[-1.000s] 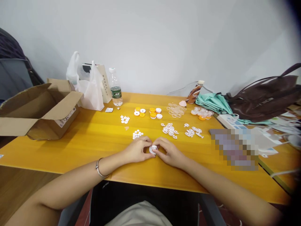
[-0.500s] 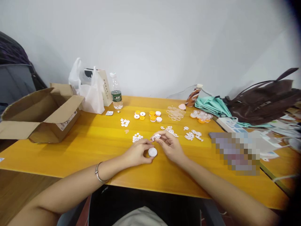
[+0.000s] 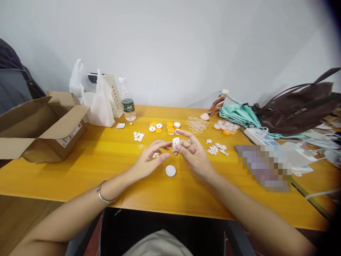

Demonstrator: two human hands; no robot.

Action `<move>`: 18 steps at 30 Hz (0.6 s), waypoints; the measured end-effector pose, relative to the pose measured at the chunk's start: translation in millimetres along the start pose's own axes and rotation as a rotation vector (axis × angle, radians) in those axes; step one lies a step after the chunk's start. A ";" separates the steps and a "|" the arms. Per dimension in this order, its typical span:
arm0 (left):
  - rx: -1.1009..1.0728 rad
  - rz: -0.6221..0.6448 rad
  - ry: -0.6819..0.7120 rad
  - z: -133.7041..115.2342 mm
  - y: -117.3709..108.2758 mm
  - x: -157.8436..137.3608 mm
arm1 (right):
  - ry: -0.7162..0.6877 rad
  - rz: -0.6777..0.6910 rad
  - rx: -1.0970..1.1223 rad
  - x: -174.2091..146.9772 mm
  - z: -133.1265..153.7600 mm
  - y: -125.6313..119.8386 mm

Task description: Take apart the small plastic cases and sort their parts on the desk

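My right hand (image 3: 195,154) pinches a small white openwork plastic part (image 3: 176,143) between thumb and fingers, raised above the table, with the index finger lifted over it. My left hand (image 3: 150,158) is open, thumb and fingers apart. Its index fingertip comes up to the part's left side; whether it touches I cannot tell. On the table below both hands lies a round white disc-shaped piece (image 3: 171,171). Small white pieces (image 3: 156,155) are partly hidden behind my left hand. Right of my right hand lie several flat white cut-out parts (image 3: 217,148).
Behind are orange and white round pieces (image 3: 156,127), clear rings (image 3: 197,124) and clear-topped orange cases (image 3: 226,127). A cardboard box (image 3: 53,131), plastic bag (image 3: 97,106) and water bottle (image 3: 128,103) stand left. A brown bottle (image 3: 218,103), teal cloth (image 3: 238,115) and brown bag (image 3: 298,110) are right.
Both hands have risen off the table with the white part. My left hand has let go of the round white piece, which stays on the table, and its fingers have spread.
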State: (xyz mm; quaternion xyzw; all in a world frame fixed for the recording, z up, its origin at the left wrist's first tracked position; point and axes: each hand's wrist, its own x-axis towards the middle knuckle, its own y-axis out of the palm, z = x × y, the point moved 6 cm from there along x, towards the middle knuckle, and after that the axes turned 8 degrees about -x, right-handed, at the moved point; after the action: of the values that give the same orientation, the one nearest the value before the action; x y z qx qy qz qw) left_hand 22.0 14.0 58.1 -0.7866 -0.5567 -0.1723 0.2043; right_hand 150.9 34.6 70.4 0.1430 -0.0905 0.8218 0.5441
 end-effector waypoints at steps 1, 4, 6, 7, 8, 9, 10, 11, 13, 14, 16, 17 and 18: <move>-0.071 -0.020 0.015 -3.4 -0.5 2.8 | 0.010 0.011 0.016 -1.2 -1.6 1.8; -0.183 -0.041 -0.003 -6.5 1.3 10.5 | 0.030 0.058 0.052 -3.6 -8.5 5.1; -0.199 -0.024 -0.042 -3.2 4.0 13.9 | 0.051 0.090 0.065 -4.2 -15.5 5.1; -0.198 -0.017 -0.049 -0.9 4.6 14.7 | 0.065 0.098 0.066 -4.2 -19.8 4.2; -0.183 -0.015 -0.045 1.4 4.5 14.8 | 0.079 0.098 0.065 -4.0 -24.4 2.7; -0.147 -0.021 -0.030 3.4 3.3 14.2 | 0.093 0.096 0.060 -3.6 -29.1 1.0; -0.085 -0.034 -0.005 4.9 1.4 13.0 | 0.107 0.097 0.047 -3.2 -34.0 -0.4; -0.003 -0.044 0.031 5.6 -0.5 11.2 | 0.124 0.102 0.029 -2.8 -38.8 -1.5; 0.176 -0.037 0.114 5.0 -2.1 6.9 | 0.156 0.117 -0.002 -2.1 -47.2 -2.3; 0.251 -0.027 0.155 4.2 -2.0 4.6 | 0.170 0.126 -0.010 -2.0 -50.3 -2.2; 0.357 -0.005 0.215 3.5 -0.7 0.4 | 0.193 0.126 -0.010 -2.2 -54.4 -2.2; 0.397 -0.008 0.230 3.8 -0.5 -1.2 | 0.205 0.121 -0.005 -2.5 -55.5 -2.3; 0.429 -0.024 0.239 4.3 -1.0 -2.5 | 0.217 0.116 -0.002 -2.9 -56.0 -2.4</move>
State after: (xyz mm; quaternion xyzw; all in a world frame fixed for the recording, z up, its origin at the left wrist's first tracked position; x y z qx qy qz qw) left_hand 20.4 14.5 53.2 -0.6926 -0.5616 -0.1444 0.4290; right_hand 146.6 50.0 16.6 0.0472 -0.0398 0.8625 0.5023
